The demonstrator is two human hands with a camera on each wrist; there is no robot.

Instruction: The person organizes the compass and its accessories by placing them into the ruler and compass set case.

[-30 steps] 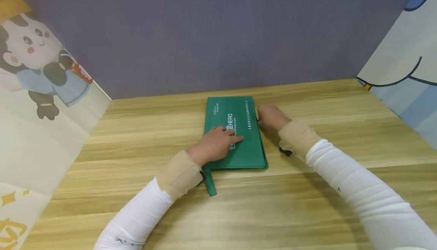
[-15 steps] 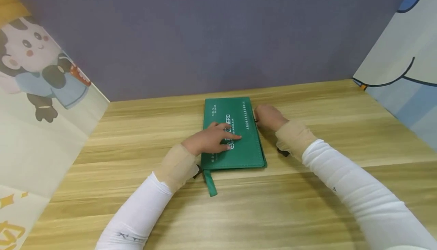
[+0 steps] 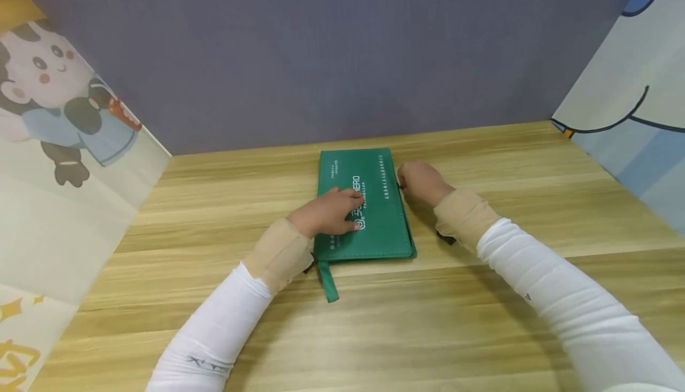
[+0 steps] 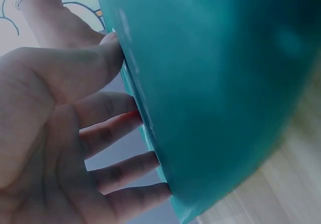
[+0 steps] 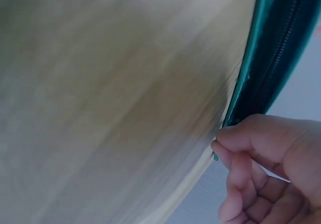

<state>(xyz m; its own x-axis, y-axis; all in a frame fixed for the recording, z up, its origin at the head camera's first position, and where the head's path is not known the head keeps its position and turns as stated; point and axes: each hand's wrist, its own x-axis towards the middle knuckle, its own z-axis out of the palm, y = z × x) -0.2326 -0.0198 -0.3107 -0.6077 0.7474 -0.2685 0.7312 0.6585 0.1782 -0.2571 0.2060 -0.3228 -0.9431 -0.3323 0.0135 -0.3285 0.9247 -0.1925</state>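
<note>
A green zippered pouch with white lettering lies flat on the wooden table, a short green strap hanging off its near left corner. My left hand rests on top of it with fingers spread; in the left wrist view the fingertips press on the pouch's cover. At the pouch's right side, my right hand pinches the zipper pull between thumb and index finger, the pull mostly hidden by them. The right wrist view shows the dark zipper running along that side up to the pinching fingers.
The light wooden table stretches around the pouch. A grey-purple panel rises behind its far edge. Walls with cartoon prints stand at the left and right.
My left hand has shifted slightly on the pouch, and its extended index finger has drawn back. The right hand keeps its pinch at nearly the same place on the side.
</note>
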